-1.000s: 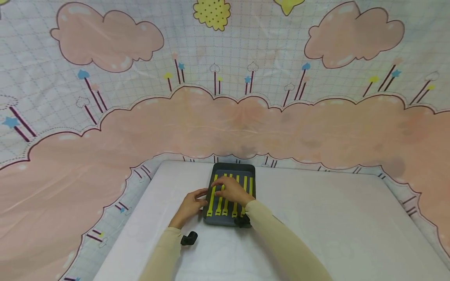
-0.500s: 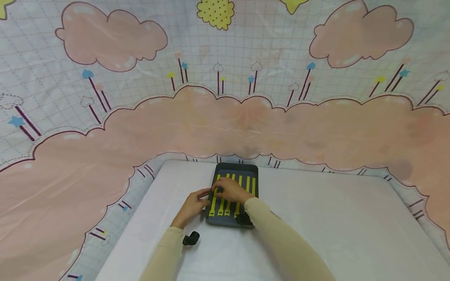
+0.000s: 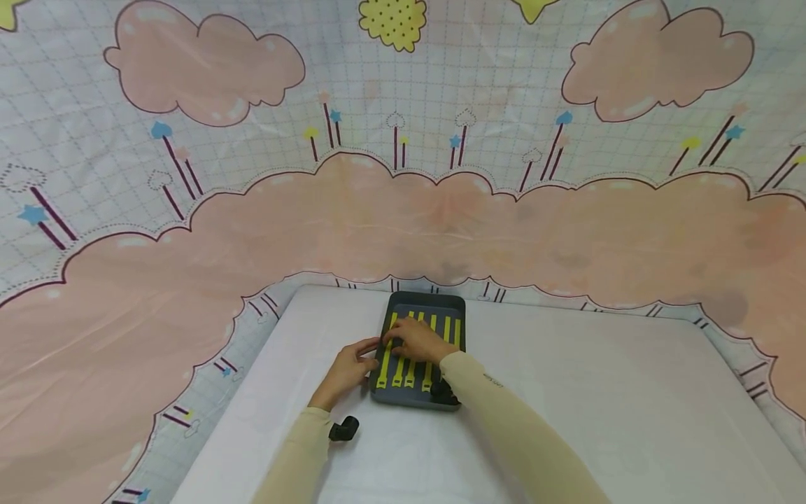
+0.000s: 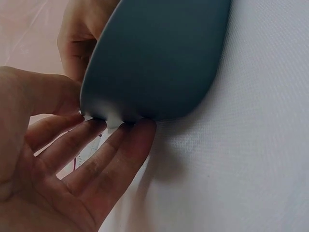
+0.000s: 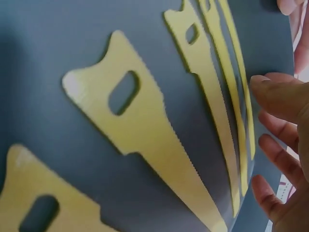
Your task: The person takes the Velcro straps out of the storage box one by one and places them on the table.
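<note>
A dark grey tray (image 3: 429, 301) on the white table holds several flat yellow toy saws (image 5: 145, 121) with serrated edges, laid side by side. My left hand (image 3: 343, 369) is at the tray's left side. In the left wrist view its nearly straight fingertips (image 4: 145, 130) touch the outside of the tray wall, thumb near the rim. Over the tray's left half reaches my right hand (image 3: 418, 341), partly covering the saws. In the right wrist view its spread thumb and fingers (image 5: 275, 96) are right beside the farthest saw, with nothing seen between them.
Black wrist cameras sit at the left cuff (image 3: 344, 428) and the right cuff (image 3: 443, 393); the right one overlaps the tray's near corner. Behind the white table (image 3: 598, 392) hangs a curtain (image 3: 441, 224) printed with clouds.
The right hand's fingertips have moved slightly left and nearer the tray's left wall. The left hand keeps its place at the tray. The whole head view has shifted a little.
</note>
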Motion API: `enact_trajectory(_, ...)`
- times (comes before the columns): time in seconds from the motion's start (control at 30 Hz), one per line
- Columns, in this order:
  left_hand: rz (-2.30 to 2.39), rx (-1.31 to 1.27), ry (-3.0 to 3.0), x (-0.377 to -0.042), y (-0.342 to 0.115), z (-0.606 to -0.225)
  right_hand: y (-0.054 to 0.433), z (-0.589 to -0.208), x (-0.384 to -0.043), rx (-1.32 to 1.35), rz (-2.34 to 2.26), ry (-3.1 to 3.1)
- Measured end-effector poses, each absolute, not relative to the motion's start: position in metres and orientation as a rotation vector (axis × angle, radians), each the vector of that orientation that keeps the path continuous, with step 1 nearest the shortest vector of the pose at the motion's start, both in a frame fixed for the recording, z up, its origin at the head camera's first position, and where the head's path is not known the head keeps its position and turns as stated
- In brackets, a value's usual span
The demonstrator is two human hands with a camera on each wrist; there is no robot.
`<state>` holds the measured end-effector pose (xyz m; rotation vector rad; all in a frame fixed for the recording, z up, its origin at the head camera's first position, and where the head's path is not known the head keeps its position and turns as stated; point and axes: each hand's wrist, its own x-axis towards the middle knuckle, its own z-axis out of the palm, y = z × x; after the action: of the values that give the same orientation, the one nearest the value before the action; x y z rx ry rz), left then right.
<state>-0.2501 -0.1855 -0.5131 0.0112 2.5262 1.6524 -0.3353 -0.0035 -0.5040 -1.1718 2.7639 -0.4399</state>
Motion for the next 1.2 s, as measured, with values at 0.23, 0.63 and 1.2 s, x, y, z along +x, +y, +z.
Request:
enact_trajectory(0.23,1.634,-0.001,2.546,-0.253,-0.186,-0.518,-0.002,-0.504,-0.333,-1.215,-0.316,2.773)
enact_trajectory(0.63,1.655,-0.013,2.55,-0.254,-0.186,-0.52,-0.004,-0.506,-0.333,-1.275,-0.317,2.82)
enact_trajectory(1.2,1.648,-0.002,2.548,-0.252,-0.185,-0.518,-0.012,-0.509,-0.33,-1.259,-0.228,2.847)
